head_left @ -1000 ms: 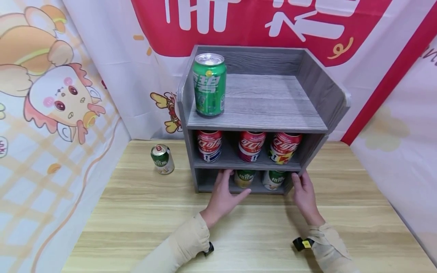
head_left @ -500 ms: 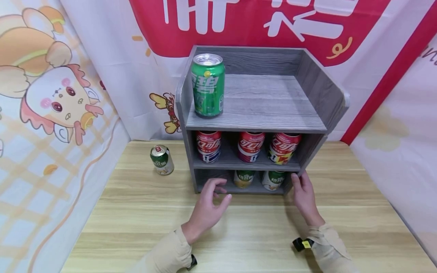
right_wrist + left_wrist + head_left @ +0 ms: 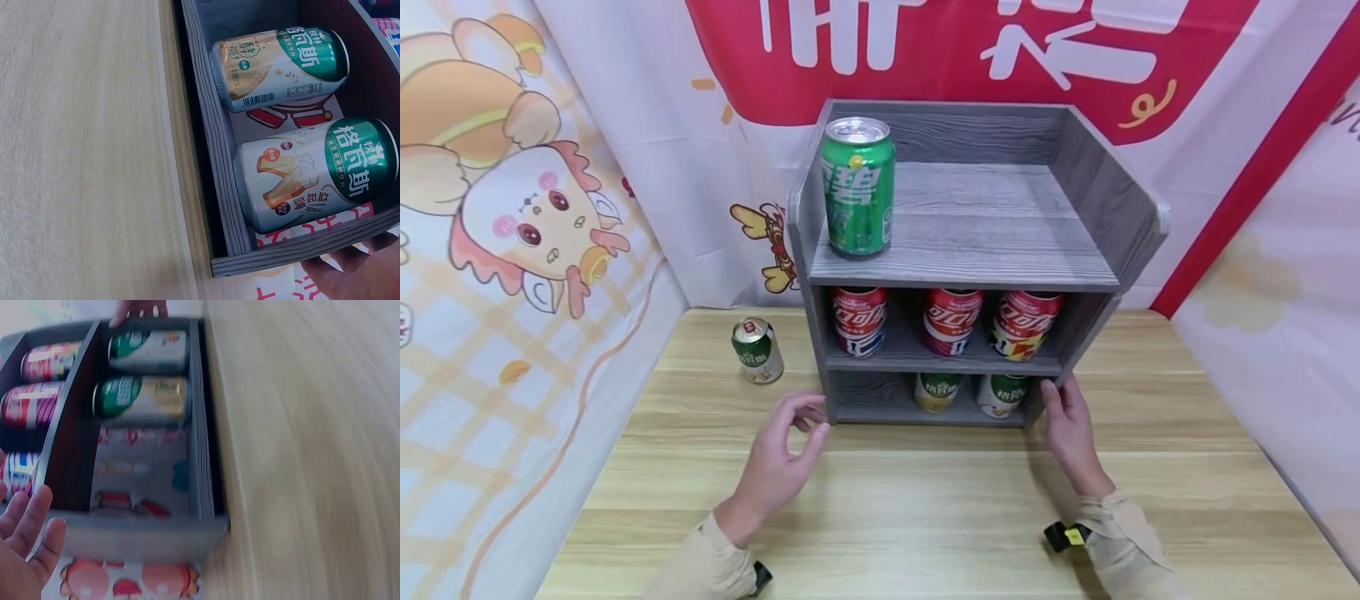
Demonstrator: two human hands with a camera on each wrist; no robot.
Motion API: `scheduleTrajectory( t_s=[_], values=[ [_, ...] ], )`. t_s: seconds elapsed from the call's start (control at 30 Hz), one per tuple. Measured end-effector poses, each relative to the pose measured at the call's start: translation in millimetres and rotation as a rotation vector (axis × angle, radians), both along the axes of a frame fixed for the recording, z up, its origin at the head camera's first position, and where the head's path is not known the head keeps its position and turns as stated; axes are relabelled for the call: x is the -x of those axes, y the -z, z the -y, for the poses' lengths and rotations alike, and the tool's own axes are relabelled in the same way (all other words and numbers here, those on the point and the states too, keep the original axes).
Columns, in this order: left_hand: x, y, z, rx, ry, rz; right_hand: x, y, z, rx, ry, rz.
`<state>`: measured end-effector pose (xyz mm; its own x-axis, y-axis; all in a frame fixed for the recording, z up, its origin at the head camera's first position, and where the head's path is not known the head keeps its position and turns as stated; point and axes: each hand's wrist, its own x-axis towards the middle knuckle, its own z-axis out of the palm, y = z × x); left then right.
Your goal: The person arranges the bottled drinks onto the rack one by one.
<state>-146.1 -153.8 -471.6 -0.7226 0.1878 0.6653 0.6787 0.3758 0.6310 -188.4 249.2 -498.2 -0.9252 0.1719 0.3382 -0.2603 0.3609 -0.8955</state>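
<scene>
My left hand [image 3: 775, 462] is over the table by the shelf's lower left corner, fingers loosely bent and holding nothing. My right hand [image 3: 1070, 433] rests against the lower right side of the grey shelf [image 3: 992, 225]. On its bottom level stand a gold-and-green can [image 3: 936, 393] and a white-and-green can [image 3: 1002, 396], toward the right. Red cola cans, one at left [image 3: 860, 323], one in the middle [image 3: 952, 323] and one at right [image 3: 1026, 327], fill the middle level. A green soda can [image 3: 859, 187] stands on top at left. Another white-and-green can [image 3: 757, 352] stands on the table, left of the shelf.
The wooden table [image 3: 925, 517] runs around the shelf. Behind it hangs a printed cloth [image 3: 715, 167] with a red panel, and another printed cloth [image 3: 535, 292] borders the table's left side.
My left hand has come out of the shelf's bottom level and moved left, past the shelf's left side. My right hand and the cans have stayed in place.
</scene>
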Motion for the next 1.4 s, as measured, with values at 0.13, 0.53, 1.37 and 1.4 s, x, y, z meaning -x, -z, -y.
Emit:
scheduleTrajectory(
  t_s=[0.13,0.53,1.37,1.4],
  values=[
    [-3.7,-1.5,17.4,0.043,-0.052,-0.031,-0.3,-0.9,0,0.012,-0.003,-0.005],
    [-2.3,-16.9,57.2,-0.066,-0.159,-0.127,0.0,-2.9,0,0.003,0.013,0.019],
    [41.7,-50.0,97.9,-0.196,-0.365,0.070,0.1,-0.6,0,0.021,0.010,-0.001],
    [44.7,-49.5,99.1,-0.194,-0.358,0.100,0.1,-0.8,1,0.024,0.009,-0.002]
  ],
)
